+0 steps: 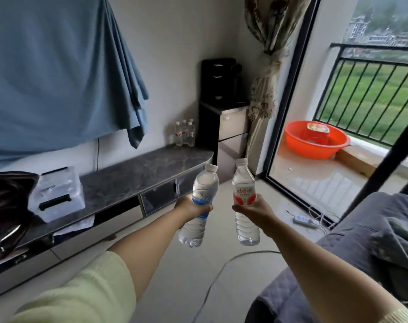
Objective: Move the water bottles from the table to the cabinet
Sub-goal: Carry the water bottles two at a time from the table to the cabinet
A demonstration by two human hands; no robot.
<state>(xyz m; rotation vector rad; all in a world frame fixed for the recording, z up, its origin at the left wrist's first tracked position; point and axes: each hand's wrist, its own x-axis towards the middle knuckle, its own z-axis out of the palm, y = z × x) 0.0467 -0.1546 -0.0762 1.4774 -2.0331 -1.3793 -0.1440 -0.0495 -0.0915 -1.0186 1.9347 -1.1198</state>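
Three bottles [184, 133] stand at the cabinet's [133, 176] far end. Before the cabinet, left hand [193, 207] grips a blue-labelled bottle [199, 206]; right hand [256, 209] grips a red-labelled bottle [243, 201].

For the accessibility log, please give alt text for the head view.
Two outstretched hands each grip a water bottle in mid-air: the left hand a blue-label bottle, the right hand a red-label bottle. Ahead, three more bottles stand at the far end of a dark cabinet.
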